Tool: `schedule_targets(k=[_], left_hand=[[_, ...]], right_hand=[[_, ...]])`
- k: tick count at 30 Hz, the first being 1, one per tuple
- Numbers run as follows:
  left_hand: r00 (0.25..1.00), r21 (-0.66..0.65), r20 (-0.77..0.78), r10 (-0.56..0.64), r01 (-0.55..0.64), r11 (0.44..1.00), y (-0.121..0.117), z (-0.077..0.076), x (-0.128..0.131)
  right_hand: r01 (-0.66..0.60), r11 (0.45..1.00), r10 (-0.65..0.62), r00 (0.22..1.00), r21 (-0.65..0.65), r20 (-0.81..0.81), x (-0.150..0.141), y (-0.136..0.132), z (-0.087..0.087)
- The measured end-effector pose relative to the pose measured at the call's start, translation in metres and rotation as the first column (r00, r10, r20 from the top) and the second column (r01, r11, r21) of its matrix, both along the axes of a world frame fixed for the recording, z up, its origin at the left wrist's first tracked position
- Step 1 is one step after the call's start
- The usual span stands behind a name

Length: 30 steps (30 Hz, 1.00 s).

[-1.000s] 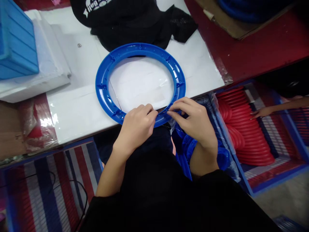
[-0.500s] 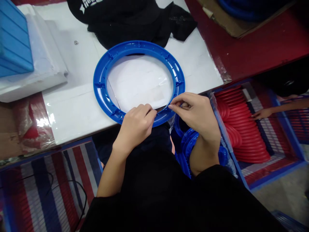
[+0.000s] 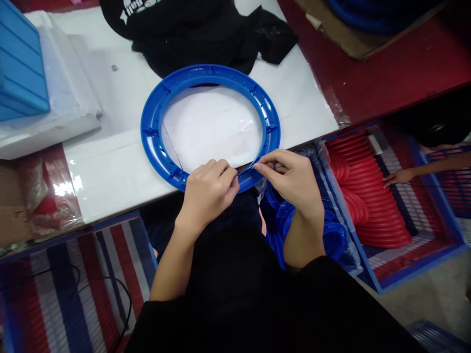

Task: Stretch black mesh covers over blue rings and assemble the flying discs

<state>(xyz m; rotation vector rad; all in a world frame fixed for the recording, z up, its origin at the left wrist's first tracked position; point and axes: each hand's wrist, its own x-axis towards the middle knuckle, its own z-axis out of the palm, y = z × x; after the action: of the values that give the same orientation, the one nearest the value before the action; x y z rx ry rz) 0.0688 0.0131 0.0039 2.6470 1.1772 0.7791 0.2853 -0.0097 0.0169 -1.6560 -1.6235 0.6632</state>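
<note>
On the head view I had the blue ring at the near edge of the white tabletop, ribbed side up, its near rim out past the edge toward the wearer. Left hand: fingers curled over the near rim, grasping it; thumb mostly hidden from me. Right hand: thumb and index pinched together at the near-right rim, other fingers folded in. I couldn't tell what, if anything, sat in that pinch, too small. Black cloth with white lettering lay just beyond the ring's far side. Far left I saw a light-blue bin on a white block, with a small shiny piece lying to the right of them. Near left: a crate with a striped liner, black cable across it. Blue parts showed below the right forearm. Right side: red rings packed in a blue crate, a co-worker's hand at their right edge. Far right, I got a cardboard box on a red surface.
</note>
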Motion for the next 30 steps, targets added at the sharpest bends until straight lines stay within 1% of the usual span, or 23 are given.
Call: schedule_targets(k=[4,8,10,13,17,20,22,24,27,30], left_hand=[[1.0,0.023,0.009,-0.004,0.004,1.0,0.002,-0.001,0.0],[0.999,0.02,0.029,-0.015,0.015,1.0,0.002,0.0,-0.006],[0.999,0.007,0.034,-0.025,0.024,1.0,0.0,0.001,-0.013],[0.999,-0.01,0.014,-0.037,0.037,0.999,-0.004,0.005,-0.03],[0.998,-0.103,-0.049,-0.035,0.03,0.994,-0.012,0.016,-0.059],[0.995,-0.203,-0.092,-0.043,0.023,0.979,-0.017,0.026,-0.069],[0.992,-0.218,-0.117,-0.052,0.026,0.976,-0.019,0.03,-0.065],[0.987,-0.179,-0.152,-0.053,0.025,0.984,-0.02,0.031,-0.054],[0.982,-0.125,-0.188,-0.022,-0.002,0.992,-0.02,0.027,-0.036],[0.985,-0.11,-0.172,0.032,-0.052,0.993,-0.018,0.02,-0.027]], right_hand=[[0.043,0.999,-0.042,0.995,-0.006,0.085,-0.007,-0.002,0.004],[0.068,0.996,-0.059,0.986,-0.057,0.155,-0.016,-0.008,0.008],[0.068,0.994,-0.054,0.986,-0.088,0.159,-0.022,-0.012,0.009],[0.056,0.991,-0.037,0.987,-0.122,0.157,-0.037,-0.017,0.009],[0.029,0.991,-0.007,0.985,-0.127,0.173,-0.059,-0.023,0.009],[0.036,0.992,-0.012,0.98,-0.122,0.196,-0.071,-0.026,0.009],[0.047,0.991,-0.019,0.977,-0.126,0.213,-0.074,-0.026,0.009],[0.049,0.989,-0.017,0.974,-0.137,0.228,-0.075,-0.025,0.009],[0.054,0.987,-0.014,0.966,-0.149,0.259,-0.073,-0.024,0.009],[0.051,0.986,-0.003,0.959,-0.158,0.285,-0.068,-0.022,0.01]])
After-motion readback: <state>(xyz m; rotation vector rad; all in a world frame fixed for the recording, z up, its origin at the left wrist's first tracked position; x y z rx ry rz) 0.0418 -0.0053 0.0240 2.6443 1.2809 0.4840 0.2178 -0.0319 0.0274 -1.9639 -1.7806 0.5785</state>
